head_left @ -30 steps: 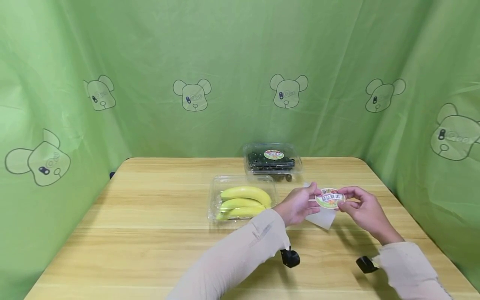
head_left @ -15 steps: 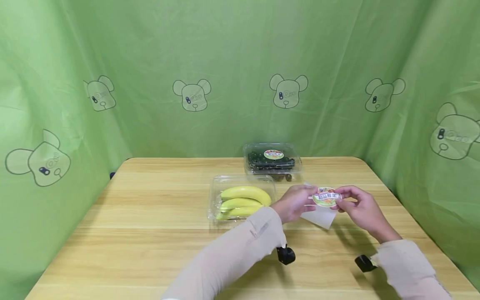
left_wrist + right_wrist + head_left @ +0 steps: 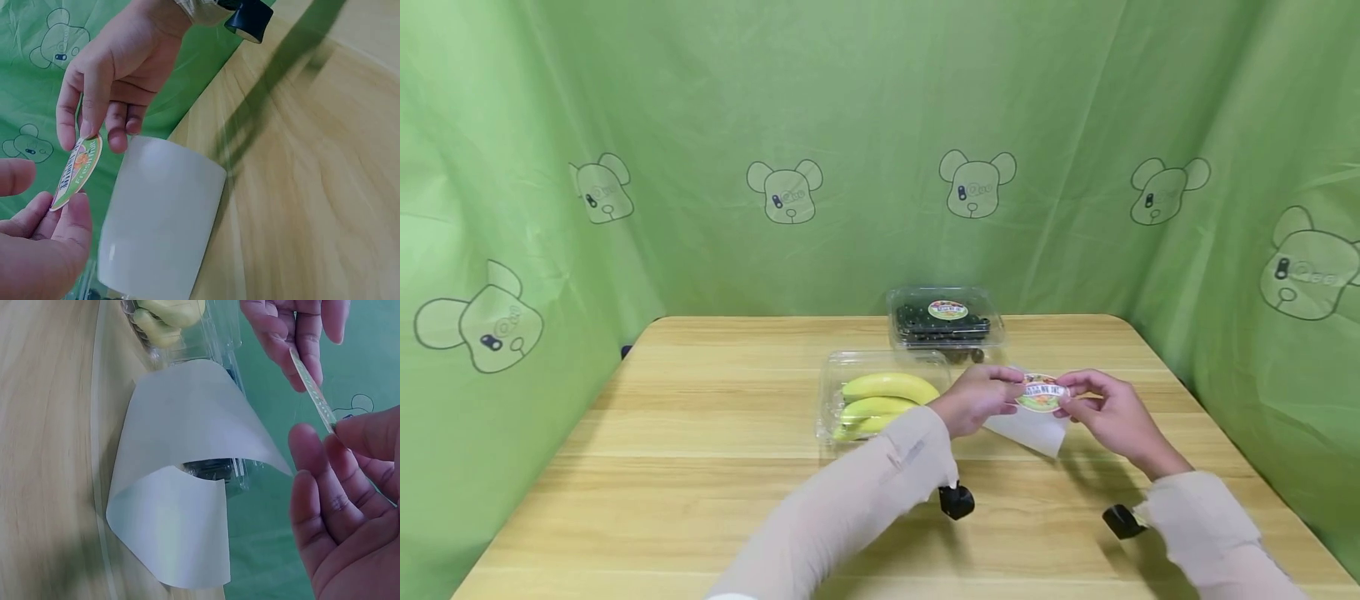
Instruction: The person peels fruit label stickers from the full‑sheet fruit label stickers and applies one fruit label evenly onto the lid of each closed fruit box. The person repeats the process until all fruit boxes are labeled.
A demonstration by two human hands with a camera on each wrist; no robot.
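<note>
An oval fruit sticker (image 3: 1041, 392), printed in colour with lettering, is held up between my two hands over the right side of the table. My right hand (image 3: 1116, 417) pinches its right edge between thumb and index finger. My left hand (image 3: 976, 402) has the other end caught between its fingertips, as the left wrist view shows. Below the hands stands a curled white sheet of paper (image 3: 181, 425), one corner right at my right hand's lower fingers (image 3: 309, 487). In the left wrist view the sheet (image 3: 162, 212) bows up from the wood.
Left of my hands, a clear plastic box (image 3: 831, 375) holds yellow bananas (image 3: 887, 386). Behind it, another lidded clear box (image 3: 996, 337) contains dark round fruit and bears a similar oval label (image 3: 947, 310). A green curtain (image 3: 880, 250) encloses the wooden table (image 3: 700, 467).
Both hands have shifted slightly left with the sticker. My left hand's fingers have turned over its left end, and the left hand now overlaps the banana box more. Both boxes stay put.
</note>
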